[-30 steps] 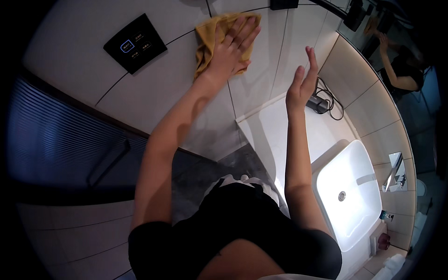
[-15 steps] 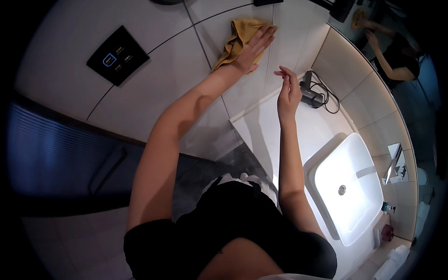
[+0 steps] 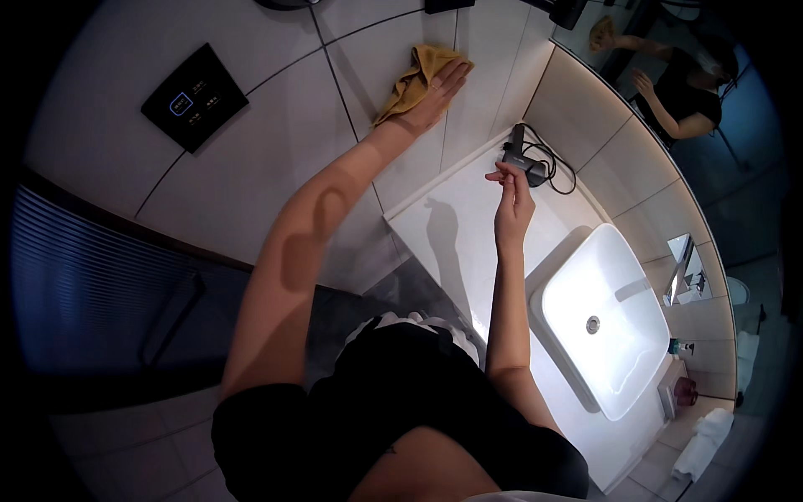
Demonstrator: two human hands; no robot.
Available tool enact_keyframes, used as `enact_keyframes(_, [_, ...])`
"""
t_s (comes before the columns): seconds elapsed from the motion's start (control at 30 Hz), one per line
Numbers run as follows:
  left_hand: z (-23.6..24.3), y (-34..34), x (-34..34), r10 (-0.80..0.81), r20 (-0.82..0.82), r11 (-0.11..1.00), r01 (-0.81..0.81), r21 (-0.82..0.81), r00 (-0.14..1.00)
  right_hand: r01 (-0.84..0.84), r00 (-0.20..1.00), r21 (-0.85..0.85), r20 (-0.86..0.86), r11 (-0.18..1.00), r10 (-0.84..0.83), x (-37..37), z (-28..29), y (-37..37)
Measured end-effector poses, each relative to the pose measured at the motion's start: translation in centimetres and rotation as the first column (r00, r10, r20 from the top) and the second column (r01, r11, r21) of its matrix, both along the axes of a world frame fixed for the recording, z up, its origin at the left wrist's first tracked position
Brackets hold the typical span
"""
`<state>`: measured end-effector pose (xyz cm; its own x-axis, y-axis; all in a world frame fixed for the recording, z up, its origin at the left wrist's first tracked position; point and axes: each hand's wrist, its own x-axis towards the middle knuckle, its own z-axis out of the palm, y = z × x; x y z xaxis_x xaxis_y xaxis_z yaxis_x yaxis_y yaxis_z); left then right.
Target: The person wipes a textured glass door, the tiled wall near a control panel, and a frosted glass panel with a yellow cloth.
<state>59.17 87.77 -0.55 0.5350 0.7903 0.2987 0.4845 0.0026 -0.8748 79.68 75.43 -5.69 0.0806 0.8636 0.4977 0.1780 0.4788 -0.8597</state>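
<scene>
One yellow cloth (image 3: pixel 408 89), crumpled, against the tiled wall (image 3: pixel 276 167) under your left hand (image 3: pixel 432 103), its fingers extended and close together over the cloth, your right hand (image 3: pixel 514 216) above the white surface (image 3: pixel 481 226), fingers loosely curled, dark hair dryer (image 3: pixel 525 161) just beyond.

Nothing here is reading legibly. The black panel (image 3: pixel 196 99) on the tiled wall (image 3: pixel 280 138) is showing four small pale labels (image 3: pixel 211 103), the left one sitting inside a glowing blue outline (image 3: pixel 181 104), all too tiny to make out. The grey hair dryer (image 3: pixel 527 164) is carrying a faint light mark along its barrel, also coming up too blurry to read.
</scene>
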Motion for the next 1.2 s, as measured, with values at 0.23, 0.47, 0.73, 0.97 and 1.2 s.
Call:
enact_keyframes(0.23, [-3.0, -8.7, -5.6, 0.054, 0.017, 0.997, -0.053, -0.058, 0.998, -0.014, 0.999, -0.044, -0.044, 0.999, 0.012, -1.0, 0.1, -2.0])
enact_keyframes(0.47, [-5.3, -15.9, -11.0, -0.005, 0.183, 1.0, 0.01, -0.027, 0.983, -0.176, 0.984, -0.115, -0.041, 0.978, 0.172, -4.5, -1.7, -2.2])
enact_keyframes(0.73, [-7.5, -12.9, -10.7, -0.173, 0.246, 0.971, 0.123, 0.206, 0.954, -0.291, 0.956, -0.076, -0.054, 0.954, 0.288, -7.5, 0.3, -2.8])
enact_keyframes(0.97, [-6.0, -13.3, -9.7, -0.114, 0.181, 0.992, 0.104, 0.067, 0.977, -0.307, 0.952, -0.088, -0.02, 0.948, 0.306, -7.6, 1.5, -5.3])
enact_keyframes(1.2, [-5.5, -15.2, -12.7, -0.219, 0.48, 0.97, 0.242, 0.015, 0.849, -0.288, 0.955, -0.095, 0.048, 0.953, 0.293, -7.4, 2.5, -8.0])
